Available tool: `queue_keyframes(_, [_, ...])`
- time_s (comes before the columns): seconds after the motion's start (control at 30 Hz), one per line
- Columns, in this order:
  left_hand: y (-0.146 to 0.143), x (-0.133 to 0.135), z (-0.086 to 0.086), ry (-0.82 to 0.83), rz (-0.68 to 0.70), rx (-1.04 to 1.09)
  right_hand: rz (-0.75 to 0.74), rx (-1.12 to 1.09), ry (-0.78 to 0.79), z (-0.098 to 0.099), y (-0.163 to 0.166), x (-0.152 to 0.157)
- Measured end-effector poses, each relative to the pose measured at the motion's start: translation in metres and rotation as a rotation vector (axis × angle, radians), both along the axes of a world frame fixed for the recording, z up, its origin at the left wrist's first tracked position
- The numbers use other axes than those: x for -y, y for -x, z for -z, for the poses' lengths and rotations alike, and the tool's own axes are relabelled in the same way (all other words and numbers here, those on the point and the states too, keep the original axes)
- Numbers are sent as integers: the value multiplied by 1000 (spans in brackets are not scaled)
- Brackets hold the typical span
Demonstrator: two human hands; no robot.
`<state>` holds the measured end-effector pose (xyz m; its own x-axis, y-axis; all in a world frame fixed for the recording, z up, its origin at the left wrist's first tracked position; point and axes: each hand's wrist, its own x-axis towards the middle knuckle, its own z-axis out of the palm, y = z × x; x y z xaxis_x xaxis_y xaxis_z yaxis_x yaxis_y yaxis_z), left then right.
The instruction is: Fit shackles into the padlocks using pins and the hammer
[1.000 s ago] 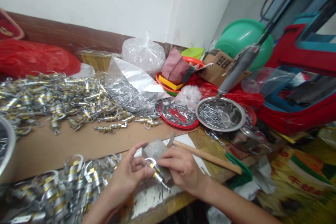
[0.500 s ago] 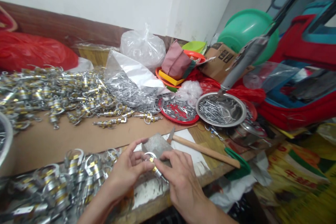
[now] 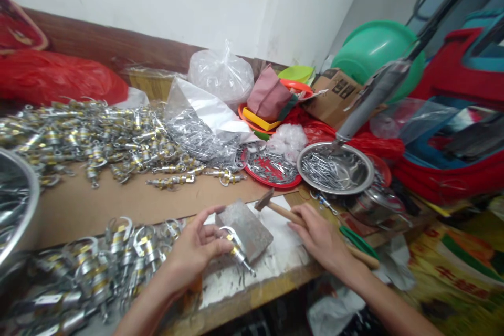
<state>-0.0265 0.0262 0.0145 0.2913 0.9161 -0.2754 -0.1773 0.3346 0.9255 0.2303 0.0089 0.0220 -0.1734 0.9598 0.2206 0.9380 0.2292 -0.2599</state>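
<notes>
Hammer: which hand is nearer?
Right. The right hand grips the hammer by its wooden handle; the left hand, holding a metal fitting, is apart, to the hammer's left.

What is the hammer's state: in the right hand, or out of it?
The hammer is in the right hand: its wooden handle runs through the grip and shows on both sides. Whether it is lifted, I cannot tell.

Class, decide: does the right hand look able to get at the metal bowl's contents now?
Probably not yet: the right hand grips the hammer and would need freeing, though the metal bowl is open just beyond.
</notes>
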Motion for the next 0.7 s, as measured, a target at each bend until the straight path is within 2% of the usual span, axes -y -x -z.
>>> queue_keyframes(0.1, [-1,0,-5,3,-1,-27,-159,-181,-164,-27,14,15])
queue_keyframes(0.17, [-1,0,-7,4,-1,-40,-282,-228,-277,-37,23,23])
queue_keyframes(0.2, [-1,0,-8,3,-2,-43,-325,-203,-295,-39,26,25])
queue_keyframes(0.27, [0,0,-8,0,-5,-49,-367,-90,-235,-38,31,29])
queue_keyframes(0.33, [0,-1,-7,0,-11,-54,-366,29,-144,-35,35,32])
queue_keyframes(0.47, [1,-2,-6,-20,-10,-80,-329,42,-186,-29,37,36])
queue_keyframes(0.57, [2,-2,-7,-44,-1,-137,-287,-33,-86,-21,31,32])
queue_keyframes(0.7, [4,-1,-12,-97,25,-257,-81,-263,-3,-3,10,12])
